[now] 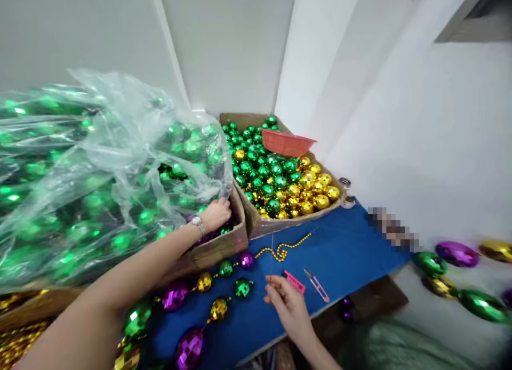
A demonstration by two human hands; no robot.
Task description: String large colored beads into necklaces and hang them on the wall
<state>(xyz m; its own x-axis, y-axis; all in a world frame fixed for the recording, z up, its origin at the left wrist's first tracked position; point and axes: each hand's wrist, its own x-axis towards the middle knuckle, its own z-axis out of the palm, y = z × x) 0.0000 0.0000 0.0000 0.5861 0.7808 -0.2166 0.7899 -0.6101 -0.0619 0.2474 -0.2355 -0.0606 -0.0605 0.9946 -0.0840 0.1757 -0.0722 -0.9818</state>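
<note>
My left hand [216,216], with a watch on its wrist, reaches over a cardboard box [224,246] below the edge of a clear plastic bag [120,141]. Its fingers are curled, and whatever they grip is hidden among purple and green balls. Lower down, my right hand [286,300] pinches a thin thread [272,255] that rises from the fingertips. Left of it lies a string of shiny balls, with a green ball [242,288], a gold ball [218,309] and a purple ball [190,348]. A gold bead chain [280,251] lies just beyond.
A pink box-cutter-like item [294,281] and pink thread snips [317,286] lie on the blue table [352,247]. Behind stands a carton [294,223] of green and gold balls with a red basin [287,142]. More strung balls [456,254] are at the right; a pixelated patch hides something.
</note>
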